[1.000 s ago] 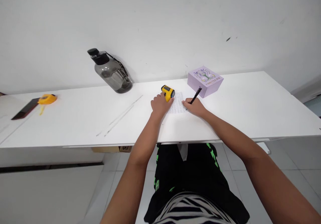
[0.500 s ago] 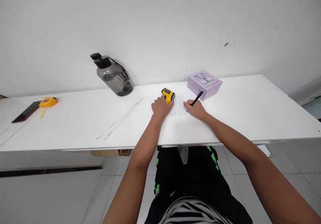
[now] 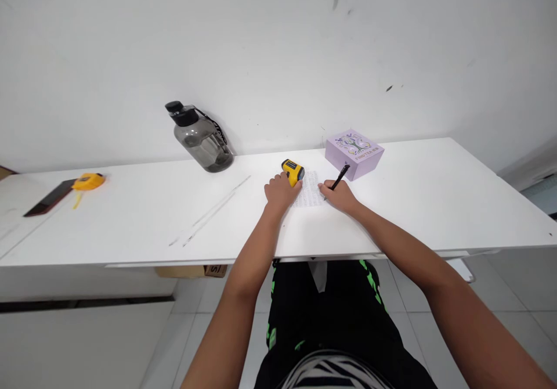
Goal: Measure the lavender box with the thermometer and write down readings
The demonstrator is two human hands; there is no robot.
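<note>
— From the head view, what did the hands have?

— At centre frame the right hand was closed around a slim black pen, its tip down on a small white sheet of written paper lying on the long white desk. The left hand was curled, fingers on a yellow-and-black handheld device at the sheet's left edge.

— And around them?

— A lilac square cardboard box sat just right of the pen; a smoky grey plastic water bottle leaned against the wall, left of centre; a yellow tape measure lay far left.

Writing on paper too small to read.
</note>
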